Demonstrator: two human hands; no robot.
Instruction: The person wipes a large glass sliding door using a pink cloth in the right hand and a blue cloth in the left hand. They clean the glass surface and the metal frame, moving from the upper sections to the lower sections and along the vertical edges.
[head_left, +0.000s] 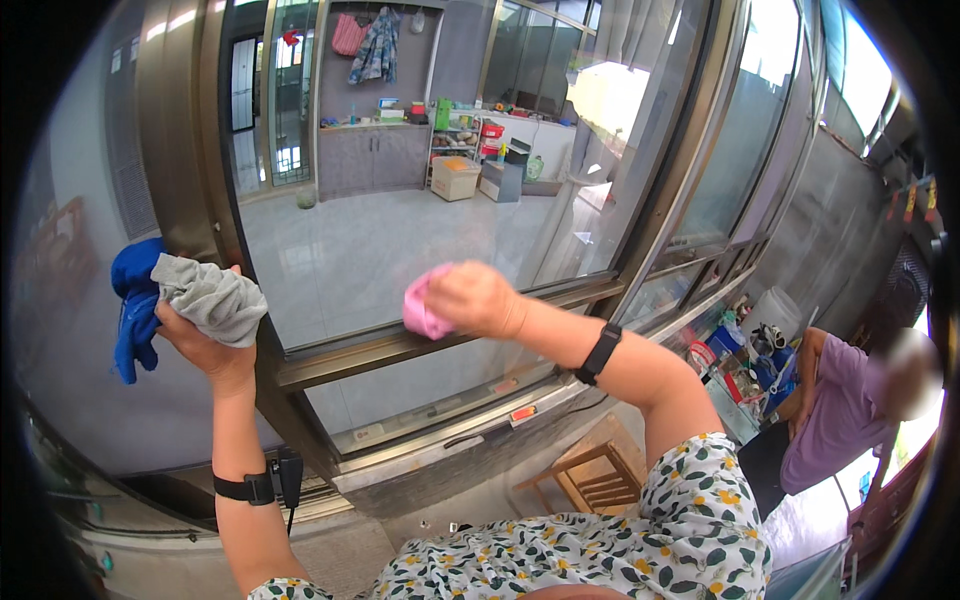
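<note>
My right hand is closed around a bunched pink cloth, near the lower part of a large window pane and just above its metal frame rail. The hand is slightly blurred; whether the cloth touches the glass I cannot tell. Over at the left, my left hand grips a crumpled grey cloth. A blue cloth hangs beside the grey one, partly behind it, close to the bronze-coloured door frame.
A wooden chair stands below the sill, where an orange-labelled item lies. To the right, a person in a purple shirt stands by piled household goods. Through the glass, a room shows a grey cabinet and boxes.
</note>
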